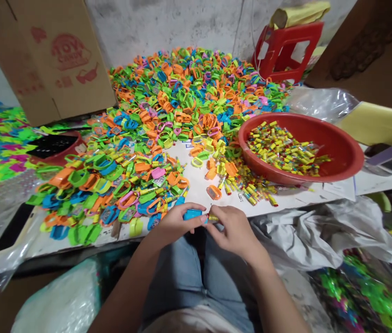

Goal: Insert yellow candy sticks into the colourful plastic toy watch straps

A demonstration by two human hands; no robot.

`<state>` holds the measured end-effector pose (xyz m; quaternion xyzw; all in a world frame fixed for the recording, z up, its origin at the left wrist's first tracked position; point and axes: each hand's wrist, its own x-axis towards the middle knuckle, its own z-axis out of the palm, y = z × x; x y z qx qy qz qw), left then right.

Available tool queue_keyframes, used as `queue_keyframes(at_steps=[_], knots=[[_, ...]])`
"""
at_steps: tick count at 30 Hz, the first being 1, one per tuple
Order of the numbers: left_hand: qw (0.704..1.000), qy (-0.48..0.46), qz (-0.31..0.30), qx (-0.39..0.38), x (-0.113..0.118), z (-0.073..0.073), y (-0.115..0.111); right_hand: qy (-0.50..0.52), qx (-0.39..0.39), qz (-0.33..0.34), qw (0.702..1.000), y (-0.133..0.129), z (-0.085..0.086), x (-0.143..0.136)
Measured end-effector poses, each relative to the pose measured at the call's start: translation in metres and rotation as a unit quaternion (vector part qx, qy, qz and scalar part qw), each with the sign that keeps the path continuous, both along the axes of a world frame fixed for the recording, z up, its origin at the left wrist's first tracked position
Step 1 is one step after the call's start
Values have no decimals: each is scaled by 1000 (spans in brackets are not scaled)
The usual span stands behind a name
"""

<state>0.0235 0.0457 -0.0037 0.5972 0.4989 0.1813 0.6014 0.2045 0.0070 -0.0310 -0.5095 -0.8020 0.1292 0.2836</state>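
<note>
Above my lap, at the table's front edge, my left hand is closed around a blue plastic toy watch. My right hand pinches a small yellow-wrapped candy tube against the watch's right end. The fingers partly hide both pieces where they meet. Left of my hands lies a heap of toy watches in orange, green, blue and pink, with candy tubes among them. Just beyond my right hand are loose yellow candy tubes and an orange watch.
A red basin holding many candy tubes stands at right. A large watch pile reaches the wall. A cardboard box stands at left, a red stool at back right. Crumpled white plastic hangs over the right front edge.
</note>
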Motion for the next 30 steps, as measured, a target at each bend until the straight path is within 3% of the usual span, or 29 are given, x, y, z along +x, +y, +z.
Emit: queue_keyframes(at_steps=[9,12,14,17,20,23,25,27,30], knots=[[999,33,-30,15,-12,8,-1,17,12,15,1000,-1,-5,-19],[992,69,-12,106,-17,9,1,15,3,-9,1000,4,-8,-21],[976,128,41,173,-26,12,8,26,17,-45,999,11,-15,-17],[919,238,177,259,-51,21,28,24,30,-164,986,22,-29,1],[828,339,282,347,-86,29,54,-29,-6,-283,959,31,-43,20],[763,422,310,379,-113,31,70,-83,-44,-298,950,38,-51,28],[740,428,315,412,-114,29,70,-103,-50,-299,947,42,-54,26],[747,380,288,463,-98,23,63,-122,-44,-302,944,45,-55,23],[824,264,149,479,-46,5,45,-142,-29,-290,946,45,-57,18]])
